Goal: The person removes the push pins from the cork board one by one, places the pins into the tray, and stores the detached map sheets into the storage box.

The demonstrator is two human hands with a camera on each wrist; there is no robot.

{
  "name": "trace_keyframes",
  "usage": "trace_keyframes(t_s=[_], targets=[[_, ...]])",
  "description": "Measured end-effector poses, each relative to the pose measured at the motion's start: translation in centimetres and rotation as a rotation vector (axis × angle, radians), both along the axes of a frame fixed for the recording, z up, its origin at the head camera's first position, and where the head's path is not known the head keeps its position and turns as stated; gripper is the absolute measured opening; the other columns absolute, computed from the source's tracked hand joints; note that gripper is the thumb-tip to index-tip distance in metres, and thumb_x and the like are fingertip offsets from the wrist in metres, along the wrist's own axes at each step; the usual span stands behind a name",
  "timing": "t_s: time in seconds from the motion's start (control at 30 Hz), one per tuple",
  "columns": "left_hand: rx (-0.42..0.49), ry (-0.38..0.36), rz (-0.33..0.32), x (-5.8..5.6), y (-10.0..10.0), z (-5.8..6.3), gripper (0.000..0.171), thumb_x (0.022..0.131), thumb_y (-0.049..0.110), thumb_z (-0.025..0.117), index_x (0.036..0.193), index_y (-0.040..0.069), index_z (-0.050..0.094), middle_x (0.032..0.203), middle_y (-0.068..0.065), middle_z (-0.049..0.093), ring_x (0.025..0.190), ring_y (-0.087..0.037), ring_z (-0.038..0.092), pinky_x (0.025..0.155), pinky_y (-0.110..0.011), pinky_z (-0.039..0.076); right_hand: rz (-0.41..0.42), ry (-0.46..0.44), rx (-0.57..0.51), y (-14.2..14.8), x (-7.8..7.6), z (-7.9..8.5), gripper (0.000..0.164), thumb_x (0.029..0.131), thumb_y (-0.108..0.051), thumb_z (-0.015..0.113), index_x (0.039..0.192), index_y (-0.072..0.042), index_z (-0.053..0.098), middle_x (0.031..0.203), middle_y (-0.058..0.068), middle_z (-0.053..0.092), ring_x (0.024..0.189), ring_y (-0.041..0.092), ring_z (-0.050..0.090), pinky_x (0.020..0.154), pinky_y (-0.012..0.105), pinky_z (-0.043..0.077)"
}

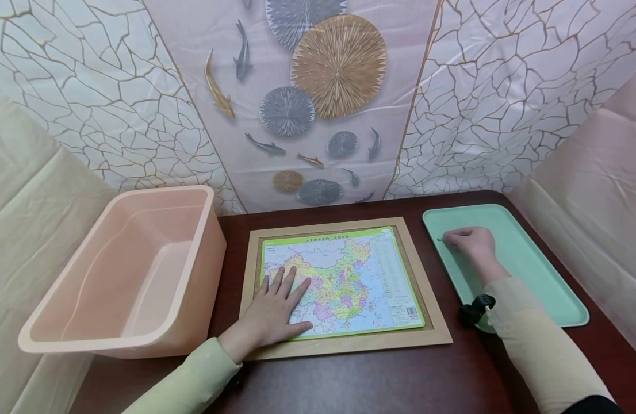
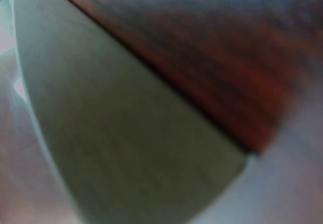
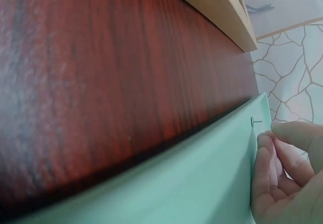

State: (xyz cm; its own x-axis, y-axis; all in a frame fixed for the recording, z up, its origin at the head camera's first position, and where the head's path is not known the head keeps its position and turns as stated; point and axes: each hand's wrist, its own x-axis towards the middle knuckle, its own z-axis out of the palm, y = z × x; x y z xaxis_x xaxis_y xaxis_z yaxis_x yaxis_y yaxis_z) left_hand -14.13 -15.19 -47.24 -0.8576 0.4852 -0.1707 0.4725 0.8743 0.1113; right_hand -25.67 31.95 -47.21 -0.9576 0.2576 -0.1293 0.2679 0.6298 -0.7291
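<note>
My left hand (image 1: 268, 313) rests with spread fingers on the lower left of a colourful printed map sheet (image 1: 344, 282). The sheet lies on a brown board inside a pale wooden frame (image 1: 428, 282). Over the left side of a mint-green tray (image 1: 535, 287), my right hand (image 1: 473, 244) has its fingers curled, with thumb and fingertips drawn together. A small thumbtack (image 3: 256, 121) lies in the tray just beyond those fingertips, a slight gap showing between them. Nothing shows between the fingertips. The left wrist view is blurred, showing a sleeve (image 2: 126, 118) and dark wood.
A deep pink plastic tub (image 1: 204, 276) stands left of the framed board. Everything sits on a dark reddish-brown table (image 1: 359, 379). Patterned cloth (image 1: 318, 144) hangs behind it, and pale cloth (image 1: 597, 190) closes off the right side.
</note>
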Motion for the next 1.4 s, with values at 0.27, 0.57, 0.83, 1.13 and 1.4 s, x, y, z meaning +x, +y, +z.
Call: trace_keyframes(t_s=[0.27, 0.57, 0.83, 1.13, 1.4], targets=[[-0.002, -0.001, -0.002, 0.0, 0.0, 0.1, 0.092, 0.099, 0.073, 0.055, 0.171, 0.025, 0.024, 0.179, -0.016, 0.012, 0.166, -0.042, 0.011, 0.129, -0.069, 0.020, 0.002, 0.000, -0.003, -0.4, 0.0, 0.3, 0.047, 0.104, -0.033, 0.066, 0.130, 0.005, 0.072, 0.130, 0.024, 0.074, 0.098, 0.010, 0.064, 0.078, 0.022, 0.049], [-0.016, -0.001, -0.006, 0.1, 0.0, 0.1, 0.091, 0.100, 0.073, 0.054, 0.171, 0.025, 0.023, 0.179, -0.016, 0.012, 0.166, -0.042, 0.011, 0.129, -0.068, 0.021, 0.051, 0.027, -0.010, -1.4, -0.3, 1.2, 0.051, 0.105, -0.035, 0.065, 0.133, 0.007, 0.070, 0.135, 0.027, 0.070, 0.113, 0.029, 0.068, 0.079, 0.022, 0.050], [-0.009, 0.007, -0.007, 0.0, 0.0, 0.1, 0.091, 0.099, 0.073, 0.053, 0.171, 0.025, 0.023, 0.179, -0.016, 0.012, 0.166, -0.042, 0.011, 0.128, -0.069, 0.021, 0.045, 0.005, -0.038, -2.7, -0.8, 1.9, 0.051, 0.104, -0.036, 0.067, 0.133, 0.006, 0.070, 0.134, 0.025, 0.071, 0.107, 0.021, 0.069, 0.085, 0.028, 0.052], [-0.012, 0.013, -0.007, 0.0, 0.0, 0.1, 0.092, 0.099, 0.074, 0.053, 0.171, 0.026, 0.024, 0.179, -0.016, 0.013, 0.166, -0.041, 0.011, 0.128, -0.069, 0.022, 0.081, 0.027, -0.076, -4.2, -1.1, 2.5, 0.048, 0.102, -0.032, 0.070, 0.131, 0.006, 0.071, 0.105, 0.006, 0.081, 0.076, -0.009, 0.059, 0.085, 0.029, 0.055], [-0.012, 0.017, -0.006, 0.0, 0.0, 0.0, 0.092, 0.099, 0.073, 0.054, 0.171, 0.025, 0.024, 0.179, -0.016, 0.014, 0.166, -0.042, 0.012, 0.128, -0.069, 0.022, 0.124, 0.035, -0.121, -5.6, -1.2, 3.0, 0.046, 0.101, -0.028, 0.071, 0.130, 0.008, 0.071, 0.091, -0.007, 0.079, 0.071, -0.007, 0.062, 0.076, 0.021, 0.056]])
